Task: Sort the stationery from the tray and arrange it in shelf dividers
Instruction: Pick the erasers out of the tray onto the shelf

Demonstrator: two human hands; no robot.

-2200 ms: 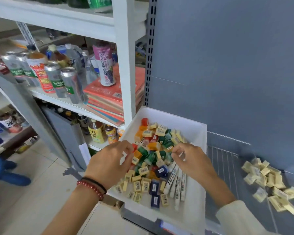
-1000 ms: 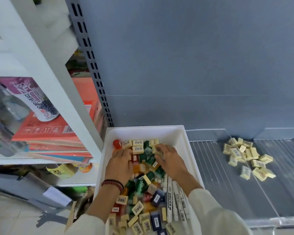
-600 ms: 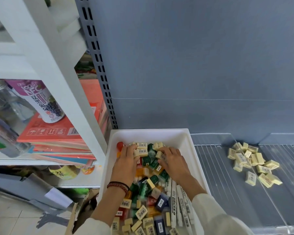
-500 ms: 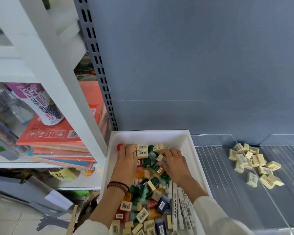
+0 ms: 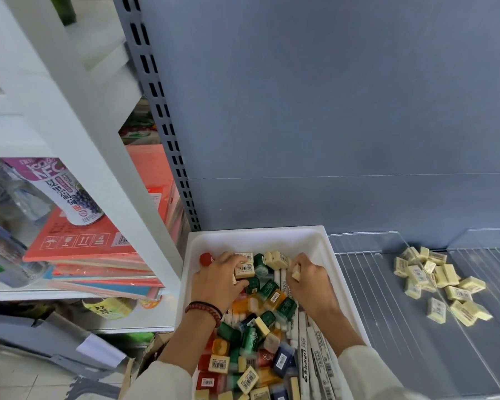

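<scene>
Stationery is still mostly in the white tray [image 5: 257,235], which stands in the lower middle of the frame on the grey shelf [image 5: 373,313], its back against the grey wall. It holds mixed cream, green, orange, red and blue blocks, and along its right side some long white pens [image 5: 312,345].

Half a second ago both hands lay rather flat over the blocks at the far end of the tray. Now the fingers have curled. The left hand [image 5: 217,281], with a dark bracelet [image 5: 204,308] on the wrist, grips a labelled eraser [image 5: 244,269] between its fingers above and the thumb below. The right hand [image 5: 309,281] pinches a small cream eraser [image 5: 296,273] between thumb and fingers, near a few more cream pieces at the back.

The eraser pile [image 5: 439,287], in the right part of the frame by the clear divider [image 5: 475,345], looks the same as a second ago; nothing new has arrived there. I cannot tell whether all of it lies on one side of the divider.

In my judgement the searching has turned into picking: each hand now has a cream piece, and the next move should carry them to the right to join the pile. Many cream pieces remain in the lower part of the tray, and the coloured blocks and pens are not sorted yet, so the task is at an early stage.
</scene>
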